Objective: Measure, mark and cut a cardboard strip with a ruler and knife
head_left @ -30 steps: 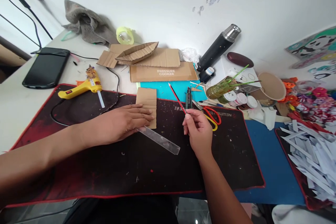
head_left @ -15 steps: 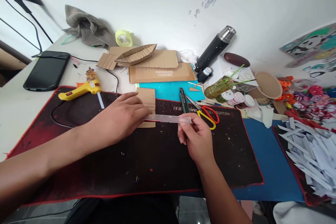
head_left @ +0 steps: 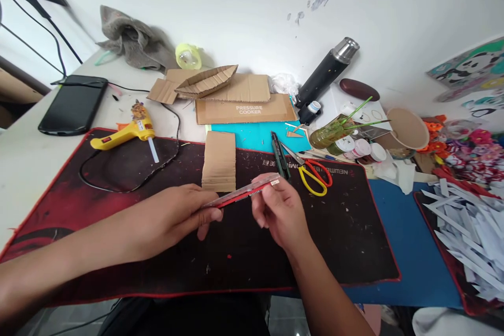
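Note:
A slim clear plastic case [head_left: 242, 194] with a red printed side is held in the air between my two hands, tilted up toward the right. My left hand [head_left: 185, 212] grips its left end, thumb below and fingers on top. At the other end, my right hand [head_left: 281, 210] pinches it between thumb and fingers. What lies inside the case I cannot make out. Just beyond it, a small corrugated cardboard piece [head_left: 219, 160] lies on the dark mat [head_left: 252, 262]. A dark green utility knife [head_left: 280, 155] and red-and-yellow-handled scissors [head_left: 314, 176] lie past my right hand.
A yellow glue gun [head_left: 128, 134] with its cord rests at left near a black phone [head_left: 73, 105]. Cardboard sheets [head_left: 252, 107] and a boat-shaped cardboard piece [head_left: 207, 83] lie at the back. A black flask [head_left: 326, 73] leans there; white paper strips [head_left: 468, 236] pile up far right.
The case has turned so that its red printed side shows, and its left end has dropped. My left hand has moved down, uncovering more of the cardboard piece. The view has shifted slightly.

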Action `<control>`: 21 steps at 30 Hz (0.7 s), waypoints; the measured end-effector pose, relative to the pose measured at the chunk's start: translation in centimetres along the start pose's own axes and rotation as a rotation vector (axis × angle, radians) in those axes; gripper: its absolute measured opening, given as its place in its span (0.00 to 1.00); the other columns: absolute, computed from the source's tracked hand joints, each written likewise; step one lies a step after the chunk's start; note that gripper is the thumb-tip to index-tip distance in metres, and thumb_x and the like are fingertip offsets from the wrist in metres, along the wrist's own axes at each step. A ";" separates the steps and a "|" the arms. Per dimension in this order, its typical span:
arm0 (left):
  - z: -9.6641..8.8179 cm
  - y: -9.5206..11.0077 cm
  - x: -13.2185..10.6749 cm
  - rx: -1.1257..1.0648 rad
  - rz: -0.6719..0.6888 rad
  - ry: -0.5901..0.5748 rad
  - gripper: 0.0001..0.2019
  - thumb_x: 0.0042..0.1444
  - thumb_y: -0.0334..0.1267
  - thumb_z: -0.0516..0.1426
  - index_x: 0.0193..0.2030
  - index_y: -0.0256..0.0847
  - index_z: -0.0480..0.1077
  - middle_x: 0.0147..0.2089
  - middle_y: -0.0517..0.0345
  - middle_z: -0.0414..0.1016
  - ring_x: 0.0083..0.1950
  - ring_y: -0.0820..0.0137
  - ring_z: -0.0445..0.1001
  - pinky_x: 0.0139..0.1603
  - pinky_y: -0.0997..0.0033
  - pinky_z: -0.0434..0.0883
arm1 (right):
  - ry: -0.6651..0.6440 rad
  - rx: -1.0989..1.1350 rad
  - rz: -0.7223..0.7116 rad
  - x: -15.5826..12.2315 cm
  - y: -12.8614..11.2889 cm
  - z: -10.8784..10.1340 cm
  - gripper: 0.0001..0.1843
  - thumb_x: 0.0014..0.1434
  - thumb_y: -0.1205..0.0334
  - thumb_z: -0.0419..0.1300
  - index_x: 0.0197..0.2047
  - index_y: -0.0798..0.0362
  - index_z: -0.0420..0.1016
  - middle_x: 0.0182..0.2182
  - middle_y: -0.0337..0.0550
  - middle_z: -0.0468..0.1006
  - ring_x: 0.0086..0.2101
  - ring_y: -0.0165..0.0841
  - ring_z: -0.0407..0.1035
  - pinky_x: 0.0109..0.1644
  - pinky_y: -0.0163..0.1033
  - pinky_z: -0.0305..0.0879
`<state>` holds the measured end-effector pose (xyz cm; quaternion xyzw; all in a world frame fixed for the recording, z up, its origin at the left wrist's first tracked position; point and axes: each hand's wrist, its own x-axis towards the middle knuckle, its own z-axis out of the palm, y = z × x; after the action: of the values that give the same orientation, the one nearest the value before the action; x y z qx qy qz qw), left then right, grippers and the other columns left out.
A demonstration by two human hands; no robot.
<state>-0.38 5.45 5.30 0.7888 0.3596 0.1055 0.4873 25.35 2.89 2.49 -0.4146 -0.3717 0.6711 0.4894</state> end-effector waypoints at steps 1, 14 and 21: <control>0.4 0.1 -0.2 -0.027 -0.008 -0.015 0.25 0.81 0.56 0.46 0.38 0.48 0.76 0.38 0.62 0.83 0.44 0.68 0.81 0.48 0.71 0.74 | -0.079 0.003 0.039 -0.2 0.3 0.3 0.22 0.67 0.40 0.72 0.47 0.50 0.80 0.24 0.32 0.76 0.16 0.24 0.62 0.18 0.31 0.51; 0.5 0.3 -0.6 -0.113 -0.040 -0.092 0.23 0.80 0.54 0.48 0.45 0.48 0.81 0.43 0.59 0.86 0.45 0.67 0.83 0.48 0.70 0.76 | -0.258 -0.068 0.188 -1.0 0.8 0.9 0.23 0.72 0.39 0.68 0.50 0.52 0.86 0.24 0.37 0.80 0.17 0.25 0.67 0.19 0.30 0.53; -4.1 -2.7 -1.9 0.062 -0.079 0.171 0.23 0.80 0.55 0.48 0.55 0.49 0.81 0.37 0.66 0.85 0.39 0.68 0.83 0.42 0.72 0.76 | 0.085 -0.129 -0.053 -0.6 0.6 -1.1 0.15 0.75 0.47 0.67 0.49 0.48 0.88 0.27 0.35 0.80 0.18 0.23 0.68 0.20 0.28 0.56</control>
<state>-5.12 7.71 5.45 0.7767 0.4337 0.1421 0.4341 26.27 2.31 1.59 -0.4635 -0.4041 0.6142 0.4947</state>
